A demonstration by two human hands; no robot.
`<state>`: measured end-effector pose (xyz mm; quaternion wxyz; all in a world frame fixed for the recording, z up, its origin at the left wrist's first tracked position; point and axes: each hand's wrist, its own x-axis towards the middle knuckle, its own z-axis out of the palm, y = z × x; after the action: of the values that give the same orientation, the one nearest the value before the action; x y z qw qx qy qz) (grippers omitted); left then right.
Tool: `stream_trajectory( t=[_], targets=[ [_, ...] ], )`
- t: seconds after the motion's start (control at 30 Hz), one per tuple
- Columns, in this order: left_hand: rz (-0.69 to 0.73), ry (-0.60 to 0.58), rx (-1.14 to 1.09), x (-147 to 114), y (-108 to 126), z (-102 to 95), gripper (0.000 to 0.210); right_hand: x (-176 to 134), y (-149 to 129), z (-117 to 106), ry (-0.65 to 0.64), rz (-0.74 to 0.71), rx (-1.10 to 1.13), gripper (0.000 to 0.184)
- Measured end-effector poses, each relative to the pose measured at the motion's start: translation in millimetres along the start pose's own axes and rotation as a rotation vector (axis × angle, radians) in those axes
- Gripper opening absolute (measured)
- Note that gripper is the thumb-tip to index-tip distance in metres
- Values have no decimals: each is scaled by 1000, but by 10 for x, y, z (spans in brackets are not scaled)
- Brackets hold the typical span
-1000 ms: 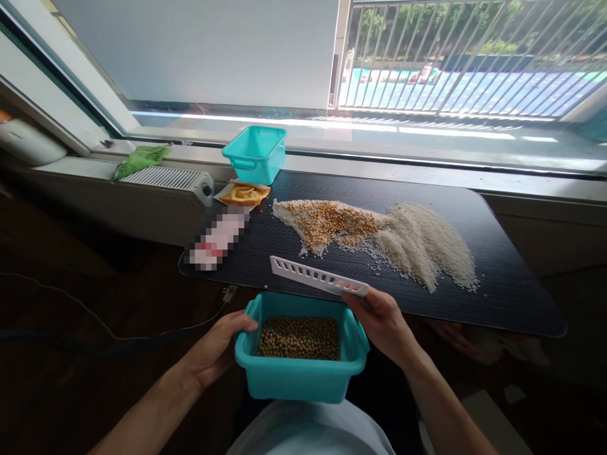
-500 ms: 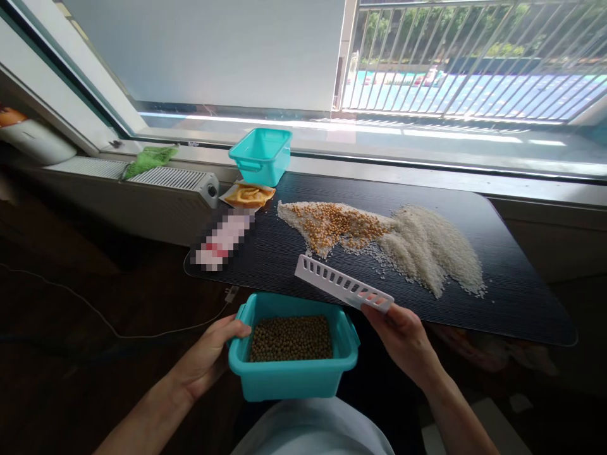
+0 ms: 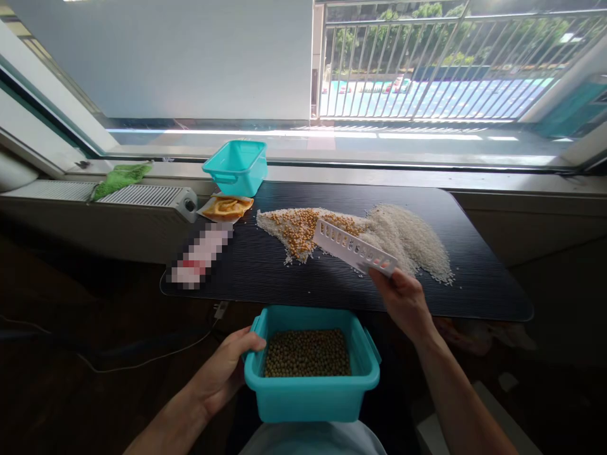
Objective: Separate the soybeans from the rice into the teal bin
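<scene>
My left hand [image 3: 232, 363] grips the left rim of a turquoise plastic bin [image 3: 313, 401], thumb over the edge. The bin is held just in front of the table edge, and small greenish-brown beans [image 3: 307, 352] cover its bottom. My right hand [image 3: 403, 294] is closed on one end of a white slotted plastic strip [image 3: 353, 251], held tilted over the table. Behind and partly hidden by the strip lie orange-yellow kernels [image 3: 301, 230] spread on white rice. To their right is a larger heap of white rice [image 3: 412, 237].
A second turquoise bin [image 3: 241, 167] stands at the back left of the black table [image 3: 270, 278]. In front of it lie an orange-yellow packet [image 3: 225, 207] and a blurred pinkish item [image 3: 202, 256]. A green cloth [image 3: 123, 180] rests on the radiator [image 3: 152, 194] beneath the window.
My right hand has raised the slotted strip away from the table's near edge, over the kernels and rice. My left hand still holds the bin. The camera view has shifted to the right.
</scene>
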<state>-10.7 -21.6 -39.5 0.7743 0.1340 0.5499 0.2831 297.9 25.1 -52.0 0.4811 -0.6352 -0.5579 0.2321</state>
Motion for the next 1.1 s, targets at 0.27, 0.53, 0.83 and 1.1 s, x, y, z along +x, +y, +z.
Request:
stream_trajectory(
  t=[0.27, 0.53, 0.83, 1.1],
  targets=[
    [5, 16, 9, -17, 1, -1, 22, 158, -24, 26, -104, -32, -17, 32],
    [-9, 5, 24, 47, -14, 8, 22, 58, 22, -160, -91, -21, -14, 29],
    [-31, 2, 11, 30, 5, 90, 20, 377, 24, 18, -74, -55, -144, 31],
    [-36, -6, 4, 69, -22, 88, 22, 191, -103, -126, -196, -97, -105, 32]
  ],
)
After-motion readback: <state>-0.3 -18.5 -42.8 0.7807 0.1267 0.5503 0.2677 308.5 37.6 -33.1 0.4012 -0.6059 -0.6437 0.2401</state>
